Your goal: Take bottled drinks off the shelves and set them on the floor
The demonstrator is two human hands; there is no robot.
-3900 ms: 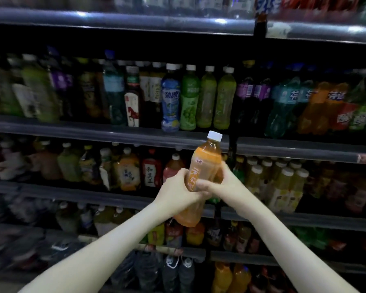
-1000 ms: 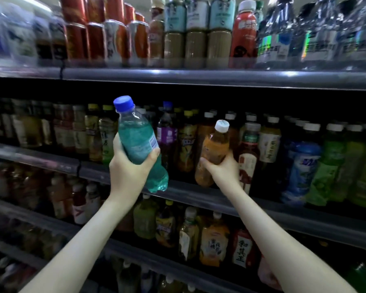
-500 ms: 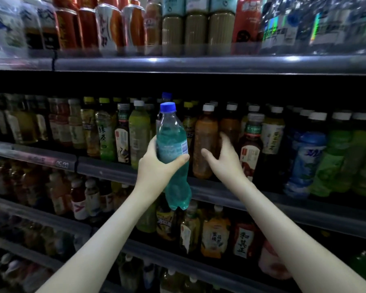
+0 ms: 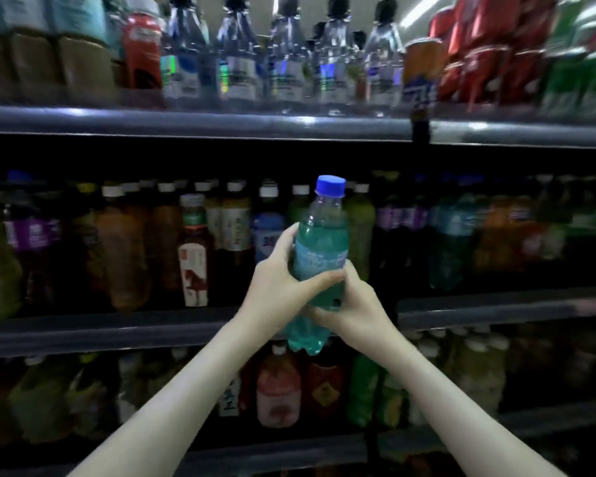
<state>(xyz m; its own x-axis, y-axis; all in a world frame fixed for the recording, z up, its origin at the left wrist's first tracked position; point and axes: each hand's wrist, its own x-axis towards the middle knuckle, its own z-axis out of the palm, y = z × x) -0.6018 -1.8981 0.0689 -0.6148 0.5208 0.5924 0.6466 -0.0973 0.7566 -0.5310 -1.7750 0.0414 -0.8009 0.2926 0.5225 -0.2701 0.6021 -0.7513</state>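
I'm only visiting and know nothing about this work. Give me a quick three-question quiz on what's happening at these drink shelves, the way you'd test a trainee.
1. True or false: the teal bottle is held upside down.
2. Its cap is: A red, B blue, C white.
3. Fill in: the bottle is gripped by ____ hands.

Key
1. False: it is roughly upright, cap on top.
2. B.
3. Two: the left hand grips its middle and the right hand grips lower down.
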